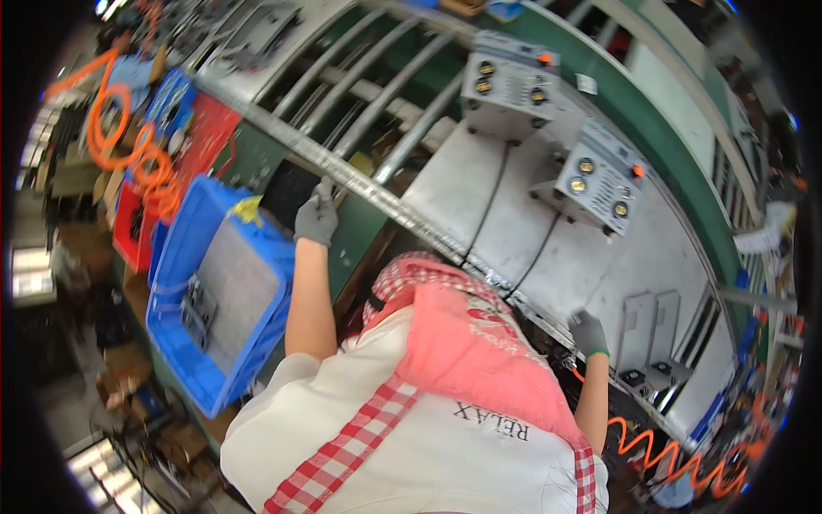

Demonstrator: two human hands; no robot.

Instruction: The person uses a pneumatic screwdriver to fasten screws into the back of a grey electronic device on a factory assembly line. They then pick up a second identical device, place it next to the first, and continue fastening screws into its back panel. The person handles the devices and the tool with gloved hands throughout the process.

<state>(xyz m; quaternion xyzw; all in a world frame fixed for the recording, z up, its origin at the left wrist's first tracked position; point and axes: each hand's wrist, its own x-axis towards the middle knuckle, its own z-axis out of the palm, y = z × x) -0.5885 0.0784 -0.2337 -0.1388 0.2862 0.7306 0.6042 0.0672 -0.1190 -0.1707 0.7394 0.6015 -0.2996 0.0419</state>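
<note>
My left hand (317,216), in a grey glove, is beside a flat black piece (286,192) near the roller rail; its fingers point toward the rail and look stretched out, with no held thing visible. Farther right, my right hand (588,332), also gloved in grey, hovers at or over the near edge of the metal worktop (591,265). Motion smears its fingers, so I cannot tell its grip. On the worktop, two grey box-shaped devices (511,86) with brass-coloured sockets and orange knobs stand tilted. Black cables run from them toward me. L-shaped metal panels (648,338) stand right of my right hand.
A blue plastic bin (282,295) with a grey sheet and a metal part is at my left. Metal rollers (377,86) lie ahead. A red bin (135,227) and orange coiled hoses (141,163) are far left; another orange coil (676,463) hangs at lower right.
</note>
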